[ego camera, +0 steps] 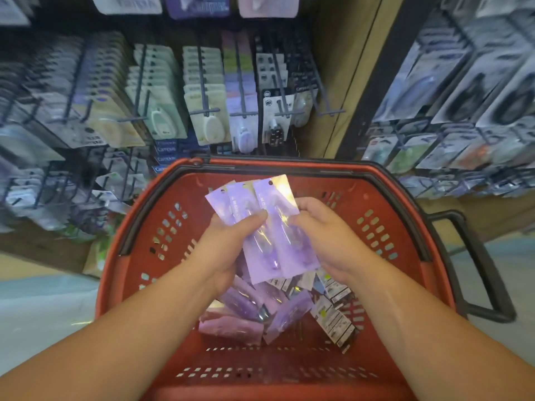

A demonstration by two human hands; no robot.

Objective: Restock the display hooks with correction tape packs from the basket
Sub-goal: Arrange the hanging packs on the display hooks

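Observation:
Above a red basket point(162, 233) I hold a fanned bunch of purple correction tape packs point(275, 227). My left hand point(228, 244) grips the bunch from the left, thumb across the front. My right hand point(321, 235) grips its right edge. More purple packs point(246, 311) lie heaped on the basket floor, next to white-labelled packs point(333, 314). Beyond the basket, display hooks point(240, 82) carry rows of hanging packs, one row purple point(243, 123).
Black basket handles point(477, 261) fold over the rim and stick out to the right. A brown upright panel point(341, 82) splits the display. More hook racks with packaged goods point(463, 82) hang at the right, and others point(58, 96) at the left.

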